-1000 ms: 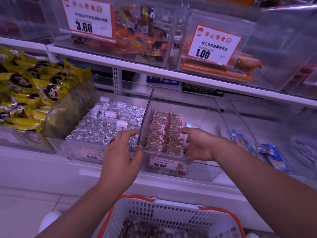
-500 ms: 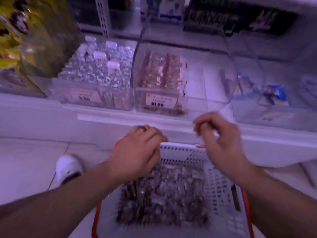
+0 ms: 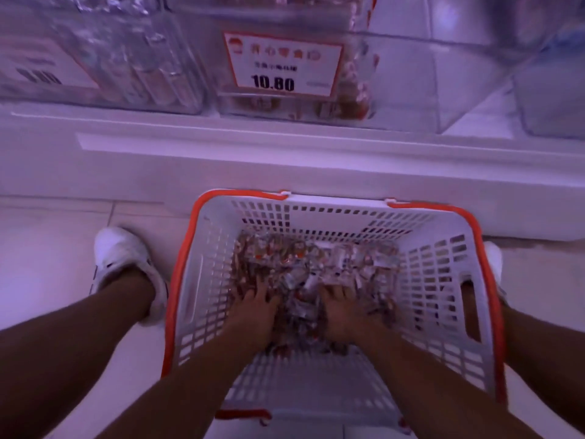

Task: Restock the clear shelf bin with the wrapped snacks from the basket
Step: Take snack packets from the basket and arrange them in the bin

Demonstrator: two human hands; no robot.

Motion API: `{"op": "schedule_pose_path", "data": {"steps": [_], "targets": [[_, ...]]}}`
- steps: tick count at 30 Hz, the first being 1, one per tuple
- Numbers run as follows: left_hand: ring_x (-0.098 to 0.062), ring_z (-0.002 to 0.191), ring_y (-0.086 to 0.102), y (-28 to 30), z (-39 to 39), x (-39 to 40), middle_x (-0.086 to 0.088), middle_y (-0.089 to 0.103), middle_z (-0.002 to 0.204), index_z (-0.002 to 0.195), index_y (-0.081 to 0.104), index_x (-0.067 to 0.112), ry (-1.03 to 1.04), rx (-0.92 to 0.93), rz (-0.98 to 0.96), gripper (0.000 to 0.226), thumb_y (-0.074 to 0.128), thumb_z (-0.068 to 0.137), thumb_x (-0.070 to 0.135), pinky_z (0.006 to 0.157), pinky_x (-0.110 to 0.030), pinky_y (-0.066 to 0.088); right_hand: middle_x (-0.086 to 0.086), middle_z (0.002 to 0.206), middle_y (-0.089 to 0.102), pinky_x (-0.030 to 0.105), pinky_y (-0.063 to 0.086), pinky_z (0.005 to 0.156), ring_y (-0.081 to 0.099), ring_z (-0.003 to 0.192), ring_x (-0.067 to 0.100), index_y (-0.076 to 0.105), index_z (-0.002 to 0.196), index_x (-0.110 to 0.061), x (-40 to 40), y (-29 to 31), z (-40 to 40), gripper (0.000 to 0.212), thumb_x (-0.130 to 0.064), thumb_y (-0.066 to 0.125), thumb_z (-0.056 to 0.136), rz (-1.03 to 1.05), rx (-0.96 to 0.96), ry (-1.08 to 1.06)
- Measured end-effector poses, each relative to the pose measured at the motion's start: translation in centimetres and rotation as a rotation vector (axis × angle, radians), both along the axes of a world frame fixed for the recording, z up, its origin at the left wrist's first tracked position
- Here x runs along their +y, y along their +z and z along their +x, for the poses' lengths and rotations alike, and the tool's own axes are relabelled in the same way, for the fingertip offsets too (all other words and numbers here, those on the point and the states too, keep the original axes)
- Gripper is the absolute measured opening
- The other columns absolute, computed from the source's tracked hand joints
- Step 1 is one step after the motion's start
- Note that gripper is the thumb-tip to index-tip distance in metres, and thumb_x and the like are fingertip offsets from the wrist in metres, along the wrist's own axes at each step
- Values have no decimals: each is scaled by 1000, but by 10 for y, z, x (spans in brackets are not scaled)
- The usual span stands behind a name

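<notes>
White plastic, trimmed in orange, forms the basket [image 3: 440, 270] on the floor between our two feet, and both our hands are down inside it. At far left one white shoe [image 3: 126, 264] shows fully; only a sliver of the other shows past the basket's right wall.

Our left hand [image 3: 253, 315] lies on the heap of wrapped snacks [image 3: 313, 264], fingers pushed in among the wrappers. Whether its grip has taken hold of any we cannot tell, as the fingertips are buried. Just beside it our right hand [image 3: 345, 315] is sunk in the same way, and its grip is equally hidden.

We judge the restock to be underway, with more to do. The heap covers the far half of the basket floor, far too many pieces to count. Above, on the shelf, the clear bin [image 3: 408, 87] with the 10.80 price label [image 3: 281, 64] holds some snacks behind that label, while its right part looks bare.

We count one basket, two hands and one legible price label. A second, blurred label [image 3: 41, 71] fronts the neighbouring bin [image 3: 126, 64] at upper left.
</notes>
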State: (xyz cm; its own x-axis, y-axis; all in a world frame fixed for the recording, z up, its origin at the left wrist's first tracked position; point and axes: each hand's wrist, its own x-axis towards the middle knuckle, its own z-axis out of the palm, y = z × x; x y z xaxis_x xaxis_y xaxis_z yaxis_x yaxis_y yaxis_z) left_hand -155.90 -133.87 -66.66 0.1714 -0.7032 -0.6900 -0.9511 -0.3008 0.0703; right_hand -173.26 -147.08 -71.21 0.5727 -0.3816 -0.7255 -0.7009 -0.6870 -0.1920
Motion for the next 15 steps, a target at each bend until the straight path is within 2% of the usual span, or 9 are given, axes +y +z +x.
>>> {"op": "schedule_pose_path", "data": {"steps": [3,5,6,8,11,13,15], "targets": [[-33,127,43,-7,10,4,-13,37,150,143,39,29,-162,50,-82,68,55,85,60,106,-44,33,17,128,49,42,43,101,46,121,38,33,147,-11,5,-9,-14,84,-53,63,80,4,-89,55],[-32,124,45,-7,22,7,-11,40,145,137,48,31,-227,97,-98,58,55,84,54,105,-41,34,14,115,58,36,47,89,54,110,34,47,139,-18,6,-10,-22,77,-58,62,74,58,-154,-16],[-31,121,47,-5,28,7,-9,43,140,132,53,31,-225,120,-98,50,55,85,47,102,-40,36,11,104,64,31,47,78,60,101,32,58,127,-22,5,-11,-23,70,-63,60,70,88,-194,-100],[-29,112,52,-2,35,8,-5,48,129,119,64,29,-118,214,-107,35,57,85,34,94,-34,40,4,80,70,27,42,61,68,81,24,69,93,-21,5,-11,-19,53,-67,63,68,162,-235,-307],[-28,97,62,-2,38,7,-6,59,109,96,76,19,174,382,-216,21,67,79,11,82,-24,41,1,58,60,30,40,54,60,59,14,65,67,-15,3,-14,-6,46,-60,76,72,226,-219,-479],[-28,91,62,-6,36,9,-6,61,102,92,77,16,257,392,-314,21,67,77,7,81,-27,44,1,53,54,28,36,52,54,53,12,61,60,-14,4,-16,2,45,-54,78,74,262,-207,-497],[-30,90,60,-6,33,10,-6,59,103,96,74,15,264,338,-380,22,62,78,10,81,-34,48,4,63,63,29,46,57,62,62,13,67,66,-18,4,-14,8,29,-41,79,78,322,-174,-441]]}}
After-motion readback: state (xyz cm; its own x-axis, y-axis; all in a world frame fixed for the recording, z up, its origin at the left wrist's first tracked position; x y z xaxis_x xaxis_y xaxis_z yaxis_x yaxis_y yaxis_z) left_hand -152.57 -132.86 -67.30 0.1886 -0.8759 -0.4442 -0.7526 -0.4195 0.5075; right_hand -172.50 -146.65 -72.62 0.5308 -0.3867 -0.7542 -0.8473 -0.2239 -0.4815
